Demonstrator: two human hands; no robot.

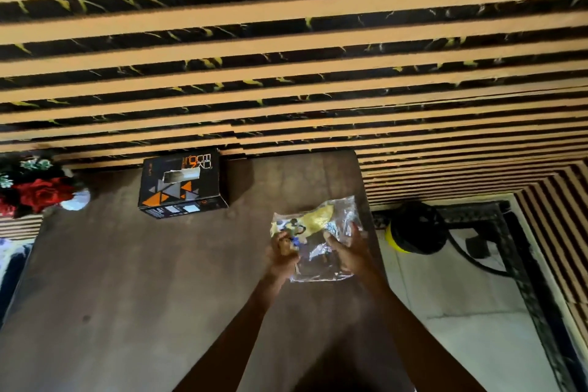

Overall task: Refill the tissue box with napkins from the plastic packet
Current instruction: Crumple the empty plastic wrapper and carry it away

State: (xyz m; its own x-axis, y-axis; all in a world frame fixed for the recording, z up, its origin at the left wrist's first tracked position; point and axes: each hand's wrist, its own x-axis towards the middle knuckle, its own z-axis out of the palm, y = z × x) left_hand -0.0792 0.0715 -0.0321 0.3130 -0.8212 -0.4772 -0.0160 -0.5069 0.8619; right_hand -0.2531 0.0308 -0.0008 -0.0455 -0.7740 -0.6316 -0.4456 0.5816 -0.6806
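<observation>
A clear plastic packet [321, 223] with yellow printed napkins inside lies near the right edge of the brown table [127, 280]. My left hand [281, 251] grips the packet's left side and my right hand [345, 251] holds its right side, fingers curled over the crinkled plastic. The black tissue box [183, 183] with orange and grey triangles stands at the table's far edge, up and left of the packet, its top slot facing up. Whether any tissue is inside the box is hidden.
A white vase with red flowers [35, 191] sits at the table's far left. A striped black and tan wall [286, 41] rises right behind the table. On the floor to the right stand a black and yellow round object [410, 232] and a dark metal rack [515, 251].
</observation>
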